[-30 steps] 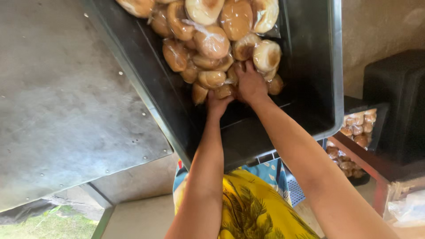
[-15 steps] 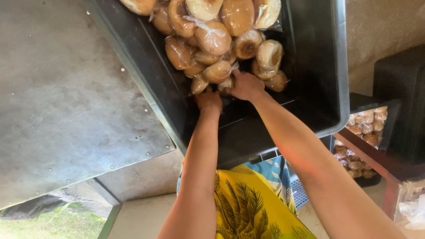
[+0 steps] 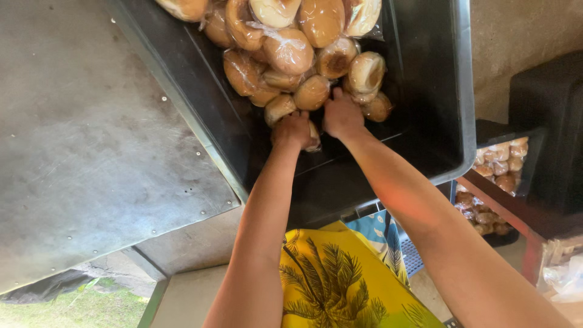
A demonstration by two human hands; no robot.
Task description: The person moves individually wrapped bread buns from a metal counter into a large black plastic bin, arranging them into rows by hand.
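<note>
A big black plastic tub (image 3: 443, 91) holds a heap of clear bags of round brown bread rolls (image 3: 291, 51). Both my hands reach into it at the near edge of the heap. My left hand (image 3: 293, 129) is closed around the plastic of a bag, with a roll showing just beside its knuckles. My right hand (image 3: 342, 115) is also closed, gripping the bag next to the left hand, under a pale cut-faced roll (image 3: 366, 71). The fingertips of both hands are hidden among the rolls.
A grey metal sheet with rivets (image 3: 79, 152) lies left of the tub. At the right, a lower black crate (image 3: 501, 164) holds more rolls beside a dark box (image 3: 549, 115). My yellow palm-print clothing (image 3: 340, 279) is below, grass (image 3: 67, 310) at bottom left.
Both hands have drawn closer together at the heap's near edge and closed on the bag; the left hand has moved up beside the right.
</note>
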